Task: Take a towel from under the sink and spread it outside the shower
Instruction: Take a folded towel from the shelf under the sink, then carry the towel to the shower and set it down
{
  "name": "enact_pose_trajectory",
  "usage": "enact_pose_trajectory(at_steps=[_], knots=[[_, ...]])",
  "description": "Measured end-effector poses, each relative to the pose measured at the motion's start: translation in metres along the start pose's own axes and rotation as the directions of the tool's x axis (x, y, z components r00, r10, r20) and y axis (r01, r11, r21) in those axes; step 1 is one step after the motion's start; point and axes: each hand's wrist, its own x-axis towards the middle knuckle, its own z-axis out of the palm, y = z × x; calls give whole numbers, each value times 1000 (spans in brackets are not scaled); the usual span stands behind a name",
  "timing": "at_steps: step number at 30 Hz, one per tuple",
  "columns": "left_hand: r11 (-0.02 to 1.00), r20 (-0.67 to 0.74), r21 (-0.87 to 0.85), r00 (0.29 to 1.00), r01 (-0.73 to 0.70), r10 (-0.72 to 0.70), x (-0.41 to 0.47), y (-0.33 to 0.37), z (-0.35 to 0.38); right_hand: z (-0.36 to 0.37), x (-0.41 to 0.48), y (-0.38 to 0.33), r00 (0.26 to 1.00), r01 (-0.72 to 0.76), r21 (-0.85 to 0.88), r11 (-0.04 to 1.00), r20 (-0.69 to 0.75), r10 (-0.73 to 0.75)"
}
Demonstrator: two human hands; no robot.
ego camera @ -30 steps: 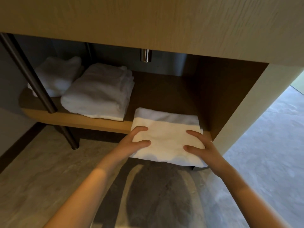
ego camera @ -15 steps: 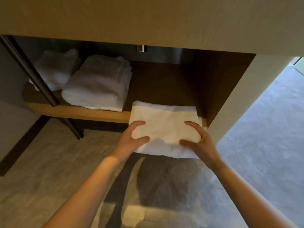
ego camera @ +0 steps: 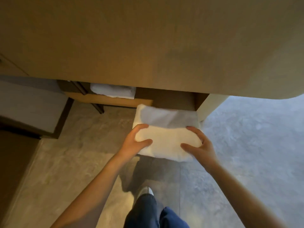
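1. The folded white towel [ego camera: 166,139] is held flat between both hands, low in front of the open space under the vanity front [ego camera: 148,46].
2. Its near part hangs over the stone floor [ego camera: 65,162]. Its far edge lies in shadow at the front of the wooden shelf [ego camera: 115,100]; I cannot tell whether it touches the shelf.
3. The left hand [ego camera: 134,144] grips the towel's left edge. The thumb and one finger curl onto the top face; the other fingers are hidden beneath.
4. The right hand [ego camera: 199,149] grips the right edge the same way, with the thumb laid on top and a finger bent over the far corner. The rest is out of sight.
5. A second stack of white towels [ego camera: 113,92] sits farther left on the shelf, well apart from the held one and partly hidden by the vanity front.
6. A dark metal leg [ego camera: 97,108] stands on the floor just below the shelf's left part.
7. The pale side panel [ego camera: 209,106] of the vanity stands just right of the towel's far corner.
8. Dark blue trouser legs [ego camera: 148,213] and a light shoe [ego camera: 146,191] show below the towel.
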Motion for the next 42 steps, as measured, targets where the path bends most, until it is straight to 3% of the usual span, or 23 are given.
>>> enact_pose_trajectory(at_steps=[11, 17, 22, 28, 33, 42], knots=[[998, 9, 18, 998, 59, -59, -171, 210, -44, -82, -179, -200, 1000, -1, 102, 995, 21, -1], [997, -36, 28, 997, -66, 67, -232, 358, -71, -138, -240, -331, 991, 129, 223, 966, -14, -130], [978, -43, 75, 979, -193, 197, -246, 453, -85, -181, -256, -411, 971, 239, 199, 950, -65, -231], [953, -39, 66, 954, -296, 299, -225, 495, -90, -202, -242, -454, 952, 297, 187, 937, -139, -274], [944, 5, 98, 949, -314, 315, -198, 517, -88, -213, -233, -467, 934, 328, 210, 921, -222, -282], [933, 21, 111, 940, -341, 341, -184, 549, -44, -267, -229, -472, 927, 334, 211, 919, -247, -281]])
